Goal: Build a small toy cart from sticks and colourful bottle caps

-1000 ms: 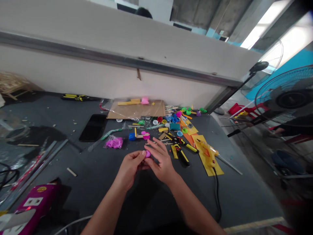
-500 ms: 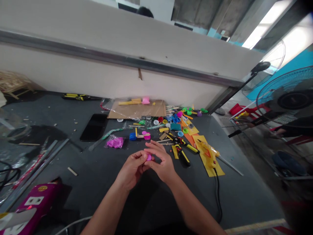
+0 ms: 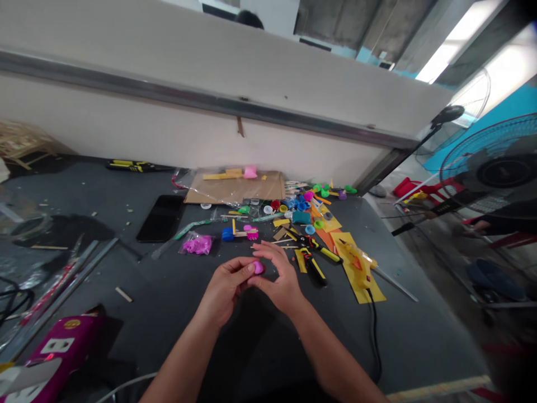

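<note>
A small lump of pinkish-purple modelling clay (image 3: 258, 268) is pinched between the thumb and fingers of my left hand (image 3: 229, 285). My right hand (image 3: 277, 280) curves around the lump's right side, its fingers parted from the thumb. The right thumb tip is close beneath the clay; whether it touches is unclear. Just beyond my hands lies a small model of blue and pink clay with wooden sticks (image 3: 239, 232). A clear bag of purple clay (image 3: 198, 244) rests to its left.
Pliers (image 3: 312, 246) and a yellow glue gun (image 3: 359, 263) on yellow sheet lie to the right. A black phone (image 3: 161, 218) is at left, with a purple power strip (image 3: 62, 347) nearer. Cardboard (image 3: 235, 190) and colourful clay pots (image 3: 289, 207) lie along the partition (image 3: 188, 129).
My right fingers have moved slightly away from my left fingers, and more of the clay lump shows. The lump has shifted a little up and right.
</note>
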Demonstrator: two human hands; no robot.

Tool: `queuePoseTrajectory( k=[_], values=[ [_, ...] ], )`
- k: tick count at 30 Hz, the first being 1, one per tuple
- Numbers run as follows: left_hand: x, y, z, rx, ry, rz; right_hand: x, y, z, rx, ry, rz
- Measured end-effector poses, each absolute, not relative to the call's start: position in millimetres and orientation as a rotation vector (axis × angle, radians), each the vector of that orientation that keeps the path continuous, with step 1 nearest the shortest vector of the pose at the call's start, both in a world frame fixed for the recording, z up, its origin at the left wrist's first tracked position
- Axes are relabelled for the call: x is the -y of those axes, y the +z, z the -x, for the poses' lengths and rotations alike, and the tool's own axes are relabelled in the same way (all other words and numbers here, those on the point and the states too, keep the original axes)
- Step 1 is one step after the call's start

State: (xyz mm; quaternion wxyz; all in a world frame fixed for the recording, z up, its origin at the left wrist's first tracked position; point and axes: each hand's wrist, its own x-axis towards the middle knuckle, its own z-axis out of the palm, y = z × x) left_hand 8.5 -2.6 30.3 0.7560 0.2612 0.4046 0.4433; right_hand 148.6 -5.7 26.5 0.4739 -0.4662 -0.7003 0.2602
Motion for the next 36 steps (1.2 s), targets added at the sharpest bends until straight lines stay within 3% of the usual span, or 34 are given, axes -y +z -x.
queuePoseTrajectory(
  k=[12,19,36],
  values=[
    [2.3,24.3,-10.7,-0.989,1.116,-0.646,3.6,22.5,-149.5,1.725,0.531,1.168],
    [-0.7,22.6,-11.1,-0.844,0.981,-0.492,1.2,17.7,-148.1,1.698,0.545,1.18],
    [-3.3,17.4,-9.6,-0.914,1.04,-0.553,0.1,13.1,-150.3,1.907,0.414,1.189]
  ],
)
